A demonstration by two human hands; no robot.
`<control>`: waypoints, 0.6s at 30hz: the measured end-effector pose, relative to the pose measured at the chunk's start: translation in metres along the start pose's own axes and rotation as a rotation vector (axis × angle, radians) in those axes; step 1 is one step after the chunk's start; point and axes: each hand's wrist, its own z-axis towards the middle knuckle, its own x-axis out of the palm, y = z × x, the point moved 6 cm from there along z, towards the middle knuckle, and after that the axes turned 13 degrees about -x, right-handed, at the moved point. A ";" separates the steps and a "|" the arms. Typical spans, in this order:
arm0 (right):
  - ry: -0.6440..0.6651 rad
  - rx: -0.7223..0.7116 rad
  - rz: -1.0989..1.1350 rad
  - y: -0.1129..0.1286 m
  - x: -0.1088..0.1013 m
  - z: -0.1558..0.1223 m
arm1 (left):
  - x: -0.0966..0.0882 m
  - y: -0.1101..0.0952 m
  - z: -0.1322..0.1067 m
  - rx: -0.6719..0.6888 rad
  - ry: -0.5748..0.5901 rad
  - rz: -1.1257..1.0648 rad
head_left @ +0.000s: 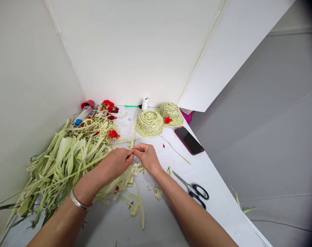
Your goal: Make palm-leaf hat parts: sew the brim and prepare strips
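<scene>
My left hand (120,159) and my right hand (146,156) meet over the middle of the table, fingertips pinched close together. Between them is the near end of a pale green braid of husk strips (133,132). It runs from my fingers back toward a woven hat (149,123), passing along its left side. A second woven hat (170,113) with a red flower (168,120) stands behind to the right. Loose strips (123,180) lie under my hands. The exact grip at the fingertips is partly hidden.
A large heap of husk strips (68,161) fills the left side, with red flowers (114,134) at its edge. Black-handled scissors (192,188) and a phone (189,140) lie on the right, near the table edge. A white thread spool (145,104) stands by the back wall.
</scene>
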 end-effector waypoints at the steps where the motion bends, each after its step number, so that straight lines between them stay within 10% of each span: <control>1: -0.007 -0.006 0.001 0.001 0.000 -0.001 | 0.001 -0.002 -0.001 -0.003 -0.004 0.016; 9: -0.001 0.026 0.110 0.008 -0.007 0.001 | 0.006 -0.008 -0.006 -0.014 -0.010 0.056; 18: 0.064 0.164 0.267 0.010 -0.012 0.003 | -0.014 0.012 0.007 0.128 0.010 -0.620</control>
